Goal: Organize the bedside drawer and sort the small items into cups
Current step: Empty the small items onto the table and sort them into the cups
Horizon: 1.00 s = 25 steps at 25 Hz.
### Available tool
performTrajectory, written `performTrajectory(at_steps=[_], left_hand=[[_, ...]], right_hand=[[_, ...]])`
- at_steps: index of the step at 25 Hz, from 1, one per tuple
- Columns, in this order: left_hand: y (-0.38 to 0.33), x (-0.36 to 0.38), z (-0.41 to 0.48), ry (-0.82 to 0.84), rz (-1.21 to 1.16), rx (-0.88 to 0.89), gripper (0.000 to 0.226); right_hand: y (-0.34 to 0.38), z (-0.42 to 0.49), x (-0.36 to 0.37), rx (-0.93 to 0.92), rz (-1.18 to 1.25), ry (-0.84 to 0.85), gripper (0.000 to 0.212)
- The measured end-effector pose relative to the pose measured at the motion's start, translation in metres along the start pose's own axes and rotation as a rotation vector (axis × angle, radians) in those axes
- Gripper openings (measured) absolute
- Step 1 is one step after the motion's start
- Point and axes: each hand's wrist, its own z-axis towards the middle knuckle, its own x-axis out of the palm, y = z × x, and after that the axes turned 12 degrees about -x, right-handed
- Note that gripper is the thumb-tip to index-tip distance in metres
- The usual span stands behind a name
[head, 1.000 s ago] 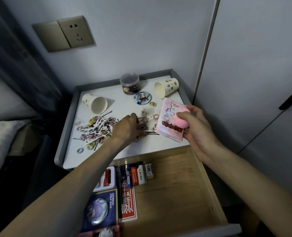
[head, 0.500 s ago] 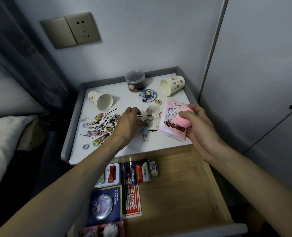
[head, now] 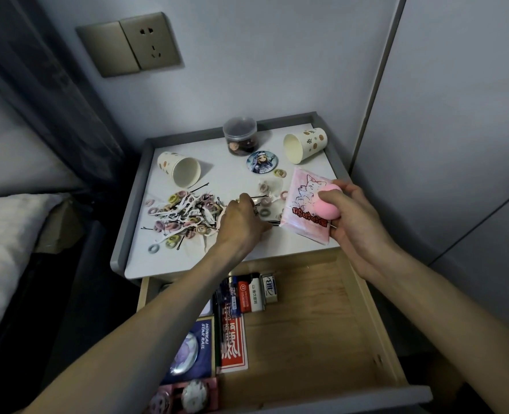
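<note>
Left hand (head: 241, 222) still hides its pickings

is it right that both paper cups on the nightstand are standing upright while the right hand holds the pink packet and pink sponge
Not quite. In the head view both paper cups, the left cup and the right cup, lie tipped on their sides, mouths open toward the camera. The rest holds: the right hand holds the pink packet and pink sponge.

Nightstand top (head: 187, 258): frame centre.
Two cups (head: 179, 168) (head: 304, 144): on their sides, upper left and upper right of top.
Jar (head: 240, 139): between them, at back.
Hair ties (head: 184, 218): heaped left.
Drawer (head: 322, 324): open below, boxes (head: 256, 291) at left.
</note>
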Motion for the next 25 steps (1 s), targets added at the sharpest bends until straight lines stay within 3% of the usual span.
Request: performTrajectory(at_steps=[4, 8, 15, 18, 21, 23, 25], left_hand=[[-0.003, -0.003, -0.001, -0.043, 0.154, -0.044, 0.042], [-0.003, -0.007, 0.002, -0.024, 0.125, -0.082, 0.039], [0.000, -0.038, -0.012, -0.126, -0.371, 0.048, 0.029], [0.009, -0.061, -0.040, 0.064, -0.717, -0.023, 0.016], [0.028, -0.068, -0.077, 0.332, -0.934, -0.135, 0.008], [0.044, -0.061, -0.100, 0.434, -0.934, -0.179, 0.010], [0.060, -0.050, -0.115, 0.513, -0.904, -0.218, 0.012]], right_hand=[[0.001, -0.002, -0.002, 0.013, -0.020, 0.031, 0.040], [0.000, -0.005, -0.007, 0.013, -0.070, 0.064, 0.041], [-0.007, -0.016, -0.004, 0.031, -0.230, 0.175, 0.040], [-0.005, -0.031, -0.006, 0.048, -0.465, 0.419, 0.031], [-0.025, -0.044, -0.012, 0.206, -0.825, 0.705, 0.025], [-0.052, -0.051, -0.019, 0.247, -0.988, 0.721, 0.027], [-0.077, -0.048, -0.027, 0.181, -1.072, 0.583, 0.030]])
